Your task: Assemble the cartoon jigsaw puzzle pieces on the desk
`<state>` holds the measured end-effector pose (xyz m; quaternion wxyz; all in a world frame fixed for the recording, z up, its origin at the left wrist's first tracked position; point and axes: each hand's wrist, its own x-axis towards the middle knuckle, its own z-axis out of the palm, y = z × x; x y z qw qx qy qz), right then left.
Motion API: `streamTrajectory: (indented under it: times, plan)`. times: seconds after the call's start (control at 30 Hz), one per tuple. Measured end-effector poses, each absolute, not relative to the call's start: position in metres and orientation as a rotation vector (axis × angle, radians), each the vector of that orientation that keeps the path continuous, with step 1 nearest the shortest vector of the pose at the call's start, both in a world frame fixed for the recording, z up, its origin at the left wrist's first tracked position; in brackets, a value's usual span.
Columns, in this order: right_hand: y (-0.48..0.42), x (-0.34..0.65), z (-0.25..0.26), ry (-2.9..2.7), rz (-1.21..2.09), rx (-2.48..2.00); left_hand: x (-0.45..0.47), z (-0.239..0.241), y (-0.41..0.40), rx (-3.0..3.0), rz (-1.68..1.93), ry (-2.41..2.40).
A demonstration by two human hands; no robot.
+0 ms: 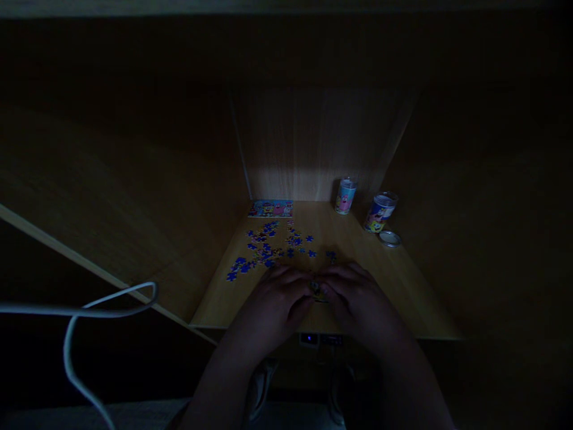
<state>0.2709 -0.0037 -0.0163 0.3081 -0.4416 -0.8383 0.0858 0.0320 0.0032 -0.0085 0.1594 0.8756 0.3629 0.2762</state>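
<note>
Both hands meet near the front of the wooden desk surface (385,310). Between their fingertips are small yellowish jigsaw puzzle pieces (317,291), partly covered by the fingers. My left hand (286,292) is closed, with thumb and fingers pressed on the pieces from the left. Mirroring it, my right hand (347,289) pinches the pieces from the right. Just beyond the right hand lies a small dark puzzle piece (331,255). Many loose pieces (268,248), mostly blue, are scattered past the left hand. The dim light hides how the held pieces fit together.
A cartoon picture card (271,208) lies at the back left. Two cartoon-printed cans, a smaller one (345,196) and a larger one (380,213), stand back right beside a round lid (389,239). Wooden panels enclose the desk. A white cable (111,312) loops at left.
</note>
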Motion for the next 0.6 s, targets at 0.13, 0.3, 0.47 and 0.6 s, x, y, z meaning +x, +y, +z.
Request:
streamTrajectory:
  times: [0.13,0.3,0.47,0.6]
  plan:
    - [-0.003,0.270,-0.018,-2.189,0.205,-1.214,0.032,-0.007,0.004,2.499,0.775,1.036]
    - [0.000,0.271,-0.027,-2.062,0.137,-1.354,0.033,-0.007,0.004,2.512,0.774,1.046]
    - [0.001,0.272,-0.029,-2.100,0.163,-1.323,0.034,-0.006,0.003,2.493,0.787,1.045]
    - [0.000,0.272,-0.027,-2.108,0.184,-1.309,0.033,-0.005,0.003,2.504,0.780,1.032]
